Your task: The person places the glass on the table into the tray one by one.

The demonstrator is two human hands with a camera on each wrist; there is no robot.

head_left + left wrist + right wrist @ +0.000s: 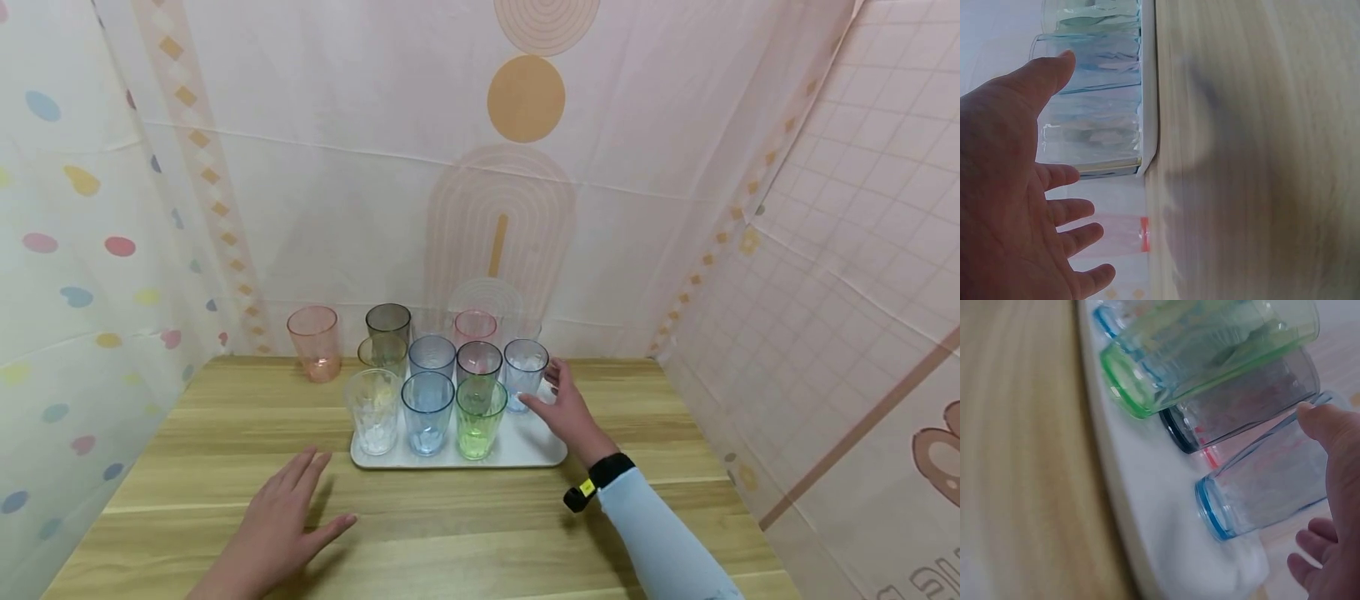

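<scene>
The pale blue cup (524, 372) is kept at the right edge of the white tray (534, 450) (near the tabletop's back edge). It is just touched by the wide right hand (567, 408), so it should be gripped low and gently. The left hand (281, 518) is held flat and holds nothing.

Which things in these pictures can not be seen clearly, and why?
- Back cups on the tray, head view: front cups hide their lower parts.
- Right hand and pale blue cup: whether the fingers touch it cannot be told; right wrist view cuts off the hand.
- Table, left wrist view: blurred.
- Left hand, head view: wrist cut off by the bottom edge.
</scene>
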